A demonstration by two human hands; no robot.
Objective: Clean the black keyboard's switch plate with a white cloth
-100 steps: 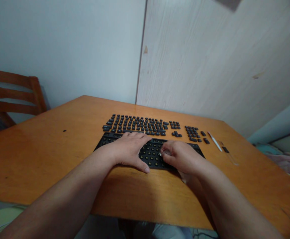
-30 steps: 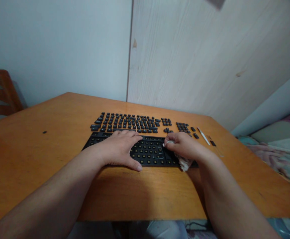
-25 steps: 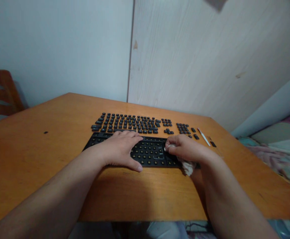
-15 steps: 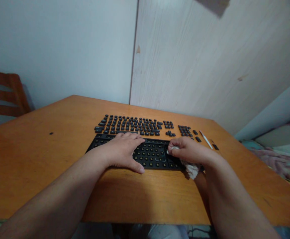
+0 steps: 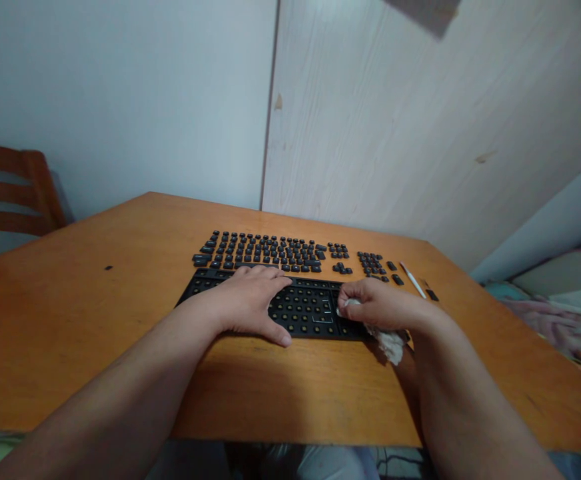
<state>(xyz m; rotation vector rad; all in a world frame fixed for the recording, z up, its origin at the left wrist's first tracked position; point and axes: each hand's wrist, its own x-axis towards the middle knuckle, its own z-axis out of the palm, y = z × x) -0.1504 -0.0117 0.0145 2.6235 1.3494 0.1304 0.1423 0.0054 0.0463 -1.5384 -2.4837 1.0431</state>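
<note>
A black keyboard (image 5: pixel 300 312) with its keycaps off lies on the wooden table, its key posts bare. Spread flat across its left half is my left hand (image 5: pixel 250 301), thumb near the front edge. My right hand (image 5: pixel 370 303) is closed around a crumpled white tissue (image 5: pixel 389 343) over the right part of the keyboard. Part of the tissue hangs out below the palm, past the front edge. Behind the keyboard the removed black keycaps (image 5: pixel 265 251) stand in rows, laid out like a keyboard.
Number-pad keycaps (image 5: pixel 370 262) sit at the back right, beside a white pen-like stick (image 5: pixel 413 279) and a small black piece (image 5: pixel 431 294). A small dark bit (image 5: pixel 108 268) lies on the table (image 5: pixel 95 320) at left. A wooden chair (image 5: pixel 15 193) stands far left; a wall is behind.
My right hand with the tissue stays at nearly the same spot on the keyboard, moved only very slightly. My left hand keeps its place. The whole view has shifted a little.
</note>
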